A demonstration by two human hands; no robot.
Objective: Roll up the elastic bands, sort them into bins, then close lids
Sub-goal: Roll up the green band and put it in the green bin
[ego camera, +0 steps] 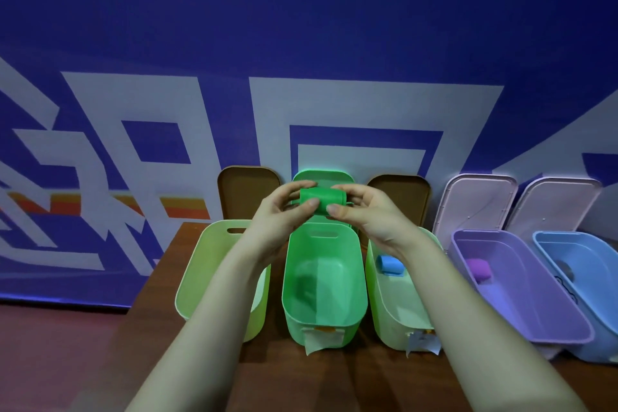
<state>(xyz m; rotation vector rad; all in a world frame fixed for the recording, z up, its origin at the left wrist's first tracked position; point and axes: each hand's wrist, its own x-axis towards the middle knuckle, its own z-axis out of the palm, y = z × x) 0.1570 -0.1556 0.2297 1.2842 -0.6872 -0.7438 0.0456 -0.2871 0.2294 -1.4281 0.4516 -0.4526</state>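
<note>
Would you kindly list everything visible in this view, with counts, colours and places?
table: one, brown, under bins
wall: one, blue and white, behind
bins: five, on table, from left: pale green bin, green bin, second pale green bin, purple bin, blue bin
lids: five, against wall: brown lid, green lid, second brown lid, lilac lid, second lilac lid
rolled bands: three: green roll above green bin; blue roll in second pale green bin; purple roll in purple bin
paper labels: two, white, on bin fronts
left grip: bare hand, pinching green roll
right grip: bare hand, pinching green roll
</note>
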